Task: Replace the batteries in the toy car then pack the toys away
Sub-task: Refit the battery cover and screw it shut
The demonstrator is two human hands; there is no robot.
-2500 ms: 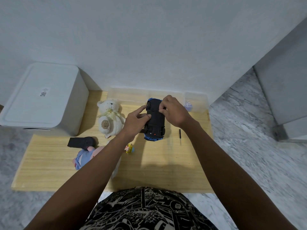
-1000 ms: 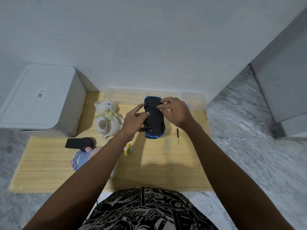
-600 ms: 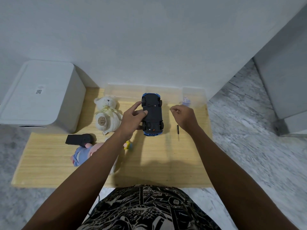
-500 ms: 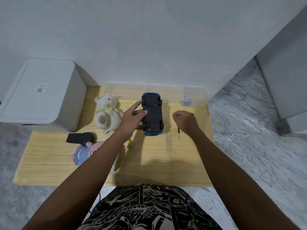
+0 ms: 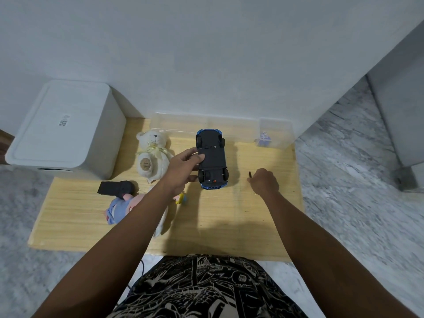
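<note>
The blue toy car point(image 5: 212, 159) lies upside down on the wooden table point(image 5: 224, 216), its black underside facing up. My left hand point(image 5: 183, 169) grips the car's left side, thumb on the underside. To the right of the car, my right hand point(image 5: 263, 182) is closed around the small black screwdriver point(image 5: 249, 174); only the tool's top end shows above my fingers. A black remote point(image 5: 115, 188) lies at the left of the table.
A white teddy bear point(image 5: 151, 154) and a pink-and-blue soft doll point(image 5: 119, 208) lie left of the car. A clear plastic box point(image 5: 206, 125) and a smaller clear tub point(image 5: 275, 133) stand along the wall. A lidded white bin point(image 5: 64, 131) sits at the far left.
My right hand left the car's underside, moved right and down to the screwdriver on the table and closed on it. My left hand kept hold of the car.
</note>
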